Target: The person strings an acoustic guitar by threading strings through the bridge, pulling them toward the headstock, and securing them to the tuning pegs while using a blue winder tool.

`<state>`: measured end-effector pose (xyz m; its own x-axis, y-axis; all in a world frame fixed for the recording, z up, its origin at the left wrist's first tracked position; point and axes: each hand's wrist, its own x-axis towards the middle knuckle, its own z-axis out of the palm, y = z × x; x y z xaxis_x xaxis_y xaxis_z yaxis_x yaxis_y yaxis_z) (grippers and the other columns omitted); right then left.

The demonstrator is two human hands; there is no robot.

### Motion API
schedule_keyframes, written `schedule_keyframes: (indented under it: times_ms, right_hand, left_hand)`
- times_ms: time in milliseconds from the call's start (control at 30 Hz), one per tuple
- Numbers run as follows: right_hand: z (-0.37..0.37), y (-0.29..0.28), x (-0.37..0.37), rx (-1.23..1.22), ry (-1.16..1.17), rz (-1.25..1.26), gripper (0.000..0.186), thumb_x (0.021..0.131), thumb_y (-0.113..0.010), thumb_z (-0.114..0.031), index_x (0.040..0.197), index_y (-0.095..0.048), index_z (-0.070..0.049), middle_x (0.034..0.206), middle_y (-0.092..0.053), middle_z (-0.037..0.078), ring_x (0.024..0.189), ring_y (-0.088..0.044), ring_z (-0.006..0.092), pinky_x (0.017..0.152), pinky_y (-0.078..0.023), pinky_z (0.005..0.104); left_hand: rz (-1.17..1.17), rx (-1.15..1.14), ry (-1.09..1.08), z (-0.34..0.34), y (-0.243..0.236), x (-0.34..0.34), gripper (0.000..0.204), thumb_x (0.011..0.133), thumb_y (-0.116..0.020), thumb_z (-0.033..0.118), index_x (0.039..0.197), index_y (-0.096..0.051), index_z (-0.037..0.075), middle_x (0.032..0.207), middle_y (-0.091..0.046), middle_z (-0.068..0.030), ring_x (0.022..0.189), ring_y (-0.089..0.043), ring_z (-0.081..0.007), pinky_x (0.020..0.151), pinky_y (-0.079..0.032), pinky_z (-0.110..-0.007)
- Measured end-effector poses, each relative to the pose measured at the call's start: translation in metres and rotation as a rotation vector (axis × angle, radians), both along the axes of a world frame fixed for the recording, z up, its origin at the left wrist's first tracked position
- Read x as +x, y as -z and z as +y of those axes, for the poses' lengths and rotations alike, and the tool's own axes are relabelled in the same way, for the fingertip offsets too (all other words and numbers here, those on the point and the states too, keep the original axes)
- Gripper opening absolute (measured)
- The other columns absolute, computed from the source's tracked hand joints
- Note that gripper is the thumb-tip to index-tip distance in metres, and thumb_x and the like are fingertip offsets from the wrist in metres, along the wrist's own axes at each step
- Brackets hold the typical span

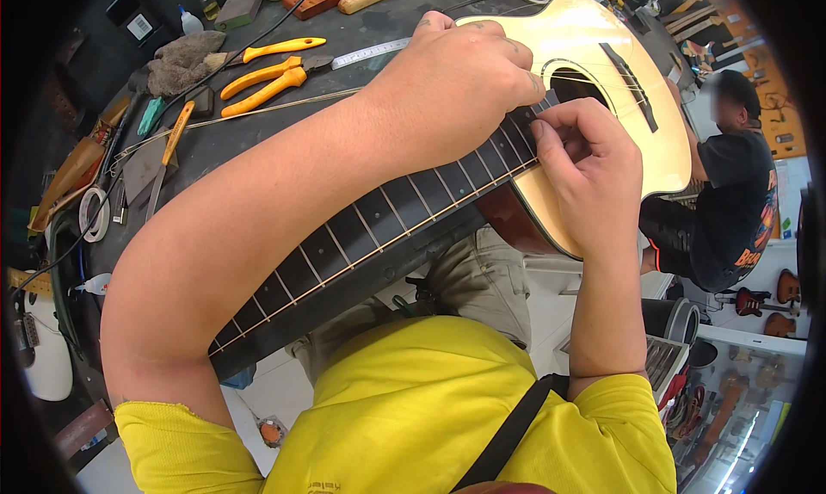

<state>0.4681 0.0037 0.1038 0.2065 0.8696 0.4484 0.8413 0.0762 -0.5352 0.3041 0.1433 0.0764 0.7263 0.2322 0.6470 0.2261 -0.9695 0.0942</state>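
An acoustic guitar with a pale top [564, 42] lies across the workbench edge and my lap, its dark fretboard [413, 203] running to the lower left. My left hand [477, 81] is closed, resting across the far side of the fretboard near the body; whatever its curled fingers grip is hidden. At the near edge of the fretboard, where the neck meets the body, my right hand [594, 154] is closed in a pinch. Its thumb and forefinger touch the fretboard edge, and any small thing between them cannot be made out. Partly behind my hands is the soundhole [578, 85].
Orange-handled pliers [267, 85], a metal ruler [370, 52] and a yellow-handled brush [280, 49] lie on the dark bench beyond my left arm. Farther left are a grey cloth [185, 64] and a yellow-handled blade [176, 137]. A person in black [736, 184] sits at the right.
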Motion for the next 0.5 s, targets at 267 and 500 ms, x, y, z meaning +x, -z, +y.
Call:
schedule_keyframes:
  times_ms: [267, 500]
  right_hand:
    - [-0.0002, 0.0001, -0.0013, 0.018, -0.004, 0.005, 0.009, 0.091, -0.08, -0.003, 0.097, -0.074, -0.002, 0.084, -0.067, 0.004, 0.066, -0.057, 0.0132, 0.063, -0.048, 0.0296]
    - [0.0005, 0.0019, -0.0003, 0.022, -0.005, -0.001, 0.009, 0.09, -0.08, -0.003, 0.097, -0.074, -0.002, 0.083, -0.067, 0.005, 0.065, -0.057, 0.0133, 0.062, -0.048, 0.0295]
  left_hand:
    - [-0.05, -0.009, 0.005, 0.0006, 0.0023, 0.0011, 0.026, 0.09, -0.071, 0.001, 0.11, -0.083, 0.014, 0.113, -0.077, 0.0004, 0.116, -0.068, -0.0238, 0.094, -0.047, -0.045]
    - [-0.037, -0.034, 0.012, 0.0017, 0.0024, 0.0018, 0.022, 0.092, -0.072, 0.004, 0.108, -0.083, 0.013, 0.108, -0.077, -0.0002, 0.113, -0.069, -0.0247, 0.093, -0.047, -0.044]
